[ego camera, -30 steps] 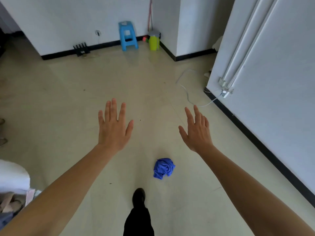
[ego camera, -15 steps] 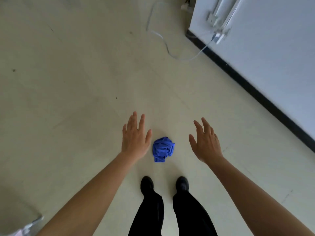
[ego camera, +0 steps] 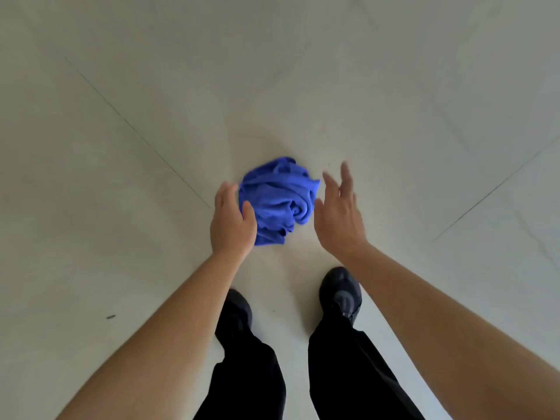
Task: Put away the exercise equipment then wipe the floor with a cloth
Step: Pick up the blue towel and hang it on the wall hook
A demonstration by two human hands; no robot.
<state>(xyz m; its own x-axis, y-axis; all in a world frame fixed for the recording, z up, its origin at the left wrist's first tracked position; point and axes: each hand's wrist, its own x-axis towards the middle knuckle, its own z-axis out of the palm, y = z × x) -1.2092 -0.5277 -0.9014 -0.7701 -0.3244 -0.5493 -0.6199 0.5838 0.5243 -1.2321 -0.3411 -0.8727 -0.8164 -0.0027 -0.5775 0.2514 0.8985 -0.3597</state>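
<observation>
A crumpled blue cloth (ego camera: 280, 201) lies bunched on the pale tiled floor (ego camera: 121, 86), just ahead of my feet. My left hand (ego camera: 231, 221) is at the cloth's left edge, fingers curved and apart, the thumb against or just over the fabric. My right hand (ego camera: 339, 212) hovers at the cloth's right side, fingers spread, a small gap between palm and cloth. Neither hand holds anything. No exercise equipment is in view.
My two black shoes (ego camera: 341, 294) and dark trouser legs (ego camera: 248, 377) stand directly behind the cloth. Dark tile seams (ego camera: 136, 134) run diagonally across the floor. A small dark speck (ego camera: 110, 316) lies at the lower left.
The view has tilted straight down and closer to the floor; wall, cable and stool have left the frame. Both hands have dropped and closed in on either side of the cloth.
</observation>
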